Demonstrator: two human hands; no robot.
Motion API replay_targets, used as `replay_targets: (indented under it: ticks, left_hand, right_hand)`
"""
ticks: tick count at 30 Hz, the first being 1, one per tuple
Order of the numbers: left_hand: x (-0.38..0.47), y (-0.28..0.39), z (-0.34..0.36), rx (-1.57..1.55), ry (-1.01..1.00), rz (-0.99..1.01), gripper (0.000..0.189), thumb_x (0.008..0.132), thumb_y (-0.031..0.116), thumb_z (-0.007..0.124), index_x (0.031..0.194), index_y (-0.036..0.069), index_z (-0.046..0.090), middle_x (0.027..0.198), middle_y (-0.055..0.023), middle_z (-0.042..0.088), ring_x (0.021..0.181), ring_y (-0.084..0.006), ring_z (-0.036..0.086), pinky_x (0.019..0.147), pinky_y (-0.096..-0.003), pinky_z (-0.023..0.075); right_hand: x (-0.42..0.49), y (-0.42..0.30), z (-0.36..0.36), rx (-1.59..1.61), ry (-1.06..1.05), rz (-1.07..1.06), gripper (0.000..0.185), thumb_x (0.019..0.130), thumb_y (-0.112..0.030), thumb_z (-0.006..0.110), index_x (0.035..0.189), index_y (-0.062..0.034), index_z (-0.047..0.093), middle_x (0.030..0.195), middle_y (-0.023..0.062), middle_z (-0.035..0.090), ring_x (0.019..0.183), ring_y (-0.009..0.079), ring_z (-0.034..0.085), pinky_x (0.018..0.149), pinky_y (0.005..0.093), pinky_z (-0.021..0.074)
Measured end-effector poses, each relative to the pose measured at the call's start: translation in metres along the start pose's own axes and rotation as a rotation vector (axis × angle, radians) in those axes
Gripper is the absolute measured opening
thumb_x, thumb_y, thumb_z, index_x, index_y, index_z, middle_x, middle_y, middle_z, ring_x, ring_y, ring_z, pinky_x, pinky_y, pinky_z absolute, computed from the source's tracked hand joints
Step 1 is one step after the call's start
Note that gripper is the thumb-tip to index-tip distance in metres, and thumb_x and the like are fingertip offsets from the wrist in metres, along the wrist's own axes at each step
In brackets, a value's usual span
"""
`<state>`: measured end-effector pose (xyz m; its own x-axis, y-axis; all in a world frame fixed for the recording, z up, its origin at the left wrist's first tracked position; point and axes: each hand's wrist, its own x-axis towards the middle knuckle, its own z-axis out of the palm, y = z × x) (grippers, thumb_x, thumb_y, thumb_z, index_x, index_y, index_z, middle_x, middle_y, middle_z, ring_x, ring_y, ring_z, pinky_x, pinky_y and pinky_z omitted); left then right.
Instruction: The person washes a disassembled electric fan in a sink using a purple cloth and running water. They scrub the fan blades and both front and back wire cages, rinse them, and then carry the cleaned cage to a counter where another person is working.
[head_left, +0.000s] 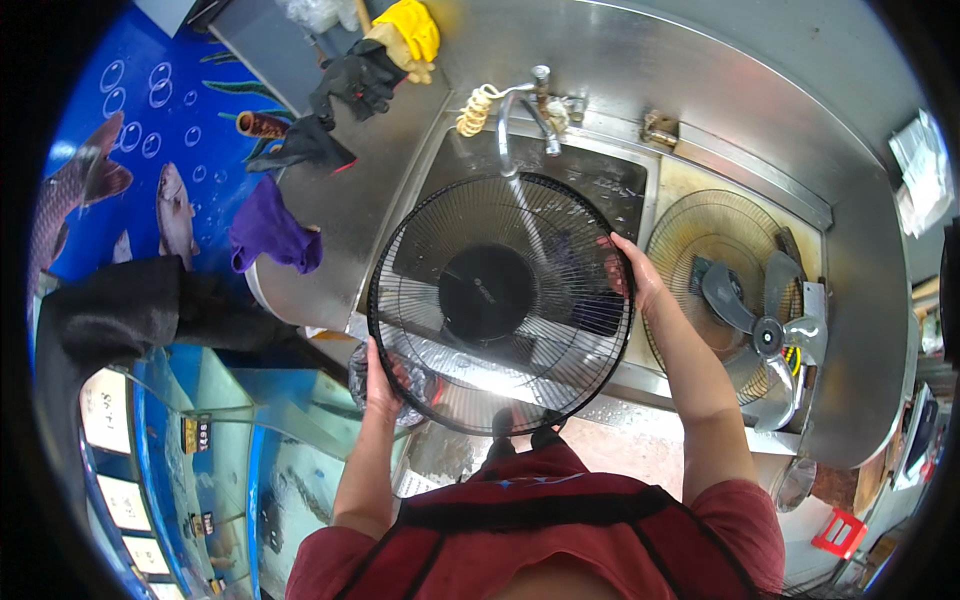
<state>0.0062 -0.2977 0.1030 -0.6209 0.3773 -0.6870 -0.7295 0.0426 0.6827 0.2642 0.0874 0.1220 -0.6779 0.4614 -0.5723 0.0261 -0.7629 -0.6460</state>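
Note:
A round black wire fan grille (486, 292) with a dark centre disc is held in both hands over the stainless-steel sink (651, 187). My left hand (384, 382) grips its lower left rim. My right hand (634, 274) holds the right rim, some fingers showing behind the wires. From the curved chrome faucet (504, 135) a stream of water runs down onto or behind the grille; which one I cannot tell. The grille hides much of the basin. Something dark purple shows through the wires near my right hand.
Right of the sink, another fan grille (679, 225) lies with a grey fan blade (765, 334) on it. Black gloves (360, 82), yellow gloves (409, 34) and a purple cloth (274, 229) hang or lie at the left counter. Fish tanks (300, 465) stand at lower left.

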Motion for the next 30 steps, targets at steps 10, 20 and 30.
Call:
replay_targets:
  ticks: [10,20,30]
  left_hand:
    - [0.002,-0.049,-0.042,-0.066,0.003,0.051,0.055,0.082,0.071,0.045,0.07,0.018,0.041,0.054,0.0021,0.036,0.047,-0.0135,0.038,0.047,-0.0277,0.0336]
    - [0.033,-0.011,-0.027,0.759,0.208,0.509,0.057,0.093,0.045,0.046,0.121,-0.005,0.046,0.115,-0.0142,0.052,0.107,-0.0253,0.047,0.098,-0.0324,0.0323]
    - [-0.01,0.073,0.07,1.189,-0.108,1.095,0.05,0.094,0.024,0.042,0.137,-0.001,0.037,0.144,-0.0165,0.034,0.135,-0.0297,0.029,0.11,-0.0391,0.0193]
  right_hand:
    - [0.025,0.016,0.004,-0.289,0.105,-0.008,0.043,0.087,-0.053,0.055,0.101,-0.0121,0.059,0.058,-0.004,0.04,0.043,0.0055,0.033,0.04,0.0222,0.0266]
    - [0.001,0.006,-0.002,-0.154,0.123,-0.1,0.037,0.089,-0.046,0.056,0.101,-0.0112,0.06,0.056,-0.0069,0.028,0.044,0.0044,0.025,0.039,0.0197,0.0207]
    - [0.005,0.01,0.005,-0.229,0.195,-0.082,0.038,0.089,-0.046,0.055,0.101,-0.0106,0.062,0.056,-0.0066,0.033,0.043,0.0048,0.028,0.04,0.0209,0.0223]
